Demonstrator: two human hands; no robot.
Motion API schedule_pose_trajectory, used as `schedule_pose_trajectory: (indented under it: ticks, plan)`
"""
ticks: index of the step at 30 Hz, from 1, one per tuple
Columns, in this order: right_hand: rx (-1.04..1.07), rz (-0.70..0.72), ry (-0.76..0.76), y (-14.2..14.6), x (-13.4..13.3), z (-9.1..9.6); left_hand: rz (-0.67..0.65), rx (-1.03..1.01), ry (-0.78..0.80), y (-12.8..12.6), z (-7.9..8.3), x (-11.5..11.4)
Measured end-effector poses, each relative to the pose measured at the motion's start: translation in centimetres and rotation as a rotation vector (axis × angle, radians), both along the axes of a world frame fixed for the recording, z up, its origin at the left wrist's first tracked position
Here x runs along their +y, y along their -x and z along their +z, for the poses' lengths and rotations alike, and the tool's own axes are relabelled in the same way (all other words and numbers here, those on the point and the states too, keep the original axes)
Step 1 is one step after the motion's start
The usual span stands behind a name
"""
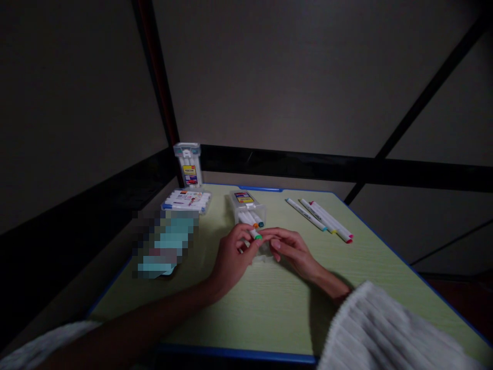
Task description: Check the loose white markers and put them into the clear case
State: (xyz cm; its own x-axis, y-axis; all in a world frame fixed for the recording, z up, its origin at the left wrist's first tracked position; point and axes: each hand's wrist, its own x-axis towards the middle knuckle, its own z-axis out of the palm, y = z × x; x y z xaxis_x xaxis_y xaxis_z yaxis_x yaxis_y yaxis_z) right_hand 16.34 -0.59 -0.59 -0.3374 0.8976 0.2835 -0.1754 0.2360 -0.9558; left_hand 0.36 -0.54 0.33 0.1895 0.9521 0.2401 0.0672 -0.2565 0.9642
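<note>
A white marker with a green end (256, 234) is pinched between the thumb and fingers of my left hand (234, 257). It is at the mouth of a clear plastic case (263, 211) lying on its side. Inside that case are several white markers with coloured ends, an orange one (255, 225) and a dark teal one (261, 224) among them. My right hand (292, 251) is beside the green end, fingers stretched towards it and thumb apart, holding nothing I can see. Below the hands a translucent flap (264, 252), seemingly the case's lid, is partly hidden.
Several loose markers (319, 216) lie at the right of the pale green table (262, 318), which has a blue edge. An upright marker case (190, 167) stands at the back left, with a flat marker pack (187, 200) in front. Nearer is a blurred-out teal item (171, 244).
</note>
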Motion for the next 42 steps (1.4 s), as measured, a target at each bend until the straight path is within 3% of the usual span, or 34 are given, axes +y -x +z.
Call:
schedule_pose_trajectory:
  ticks: [12, 33, 37, 42]
  plan:
    - [0.005, -0.041, -0.021, 0.0, 0.1, 0.1, 0.140, 0.001, 0.039, 0.1, -0.5, 1.6]
    - [-0.012, -0.159, -0.003, -0.5, 0.5, 0.0, 0.226, 0.029, 0.076, 0.8, -1.1, 3.1]
    - [-0.222, -0.371, -0.085, -1.5, 1.5, 0.3, 0.289, 0.067, 0.034, 0.9, -1.1, 3.4]
    - [-0.915, -0.846, -0.288, -6.1, 3.5, 0.1, 0.330, 0.058, -0.009, 0.8, -0.3, 2.9]
